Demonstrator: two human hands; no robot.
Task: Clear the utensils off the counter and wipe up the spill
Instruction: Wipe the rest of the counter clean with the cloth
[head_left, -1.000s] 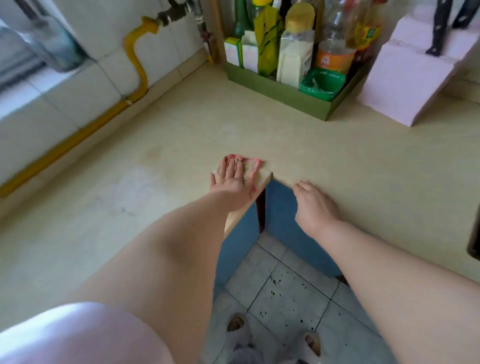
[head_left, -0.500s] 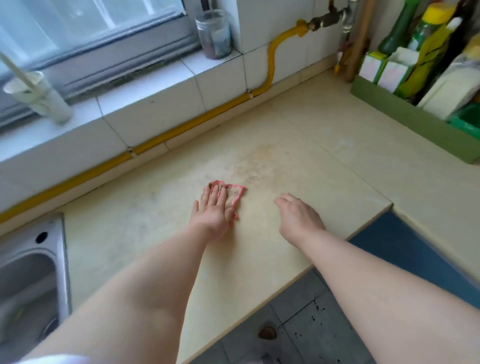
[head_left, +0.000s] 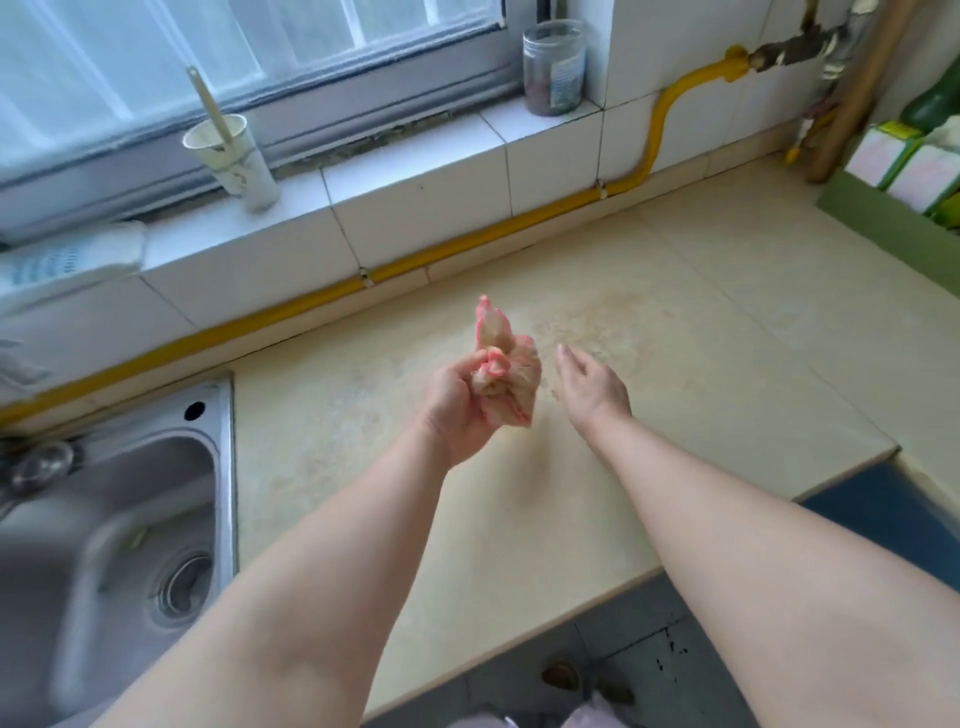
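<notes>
My left hand (head_left: 457, 405) holds a bunched beige cloth with pink edging (head_left: 506, 364), lifted off the cream counter (head_left: 519, 509). My right hand (head_left: 592, 389) hovers just to the right of the cloth, fingers apart and empty, close to the cloth but not gripping it. A faint brownish stain (head_left: 613, 312) marks the counter just beyond both hands. No utensils lie on the counter in this view.
A steel sink (head_left: 114, 545) sits at the left. On the tiled sill stand a paper cup with a stick (head_left: 234, 156) and a clear jar (head_left: 553, 67). A yellow pipe (head_left: 467, 239) runs along the wall. A green tray of bottles (head_left: 893, 228) stands at far right.
My left hand has gathered the cloth up from flat on the counter and lifted it. My right hand rose off the counter beside it. The view swung left, revealing the sink.
</notes>
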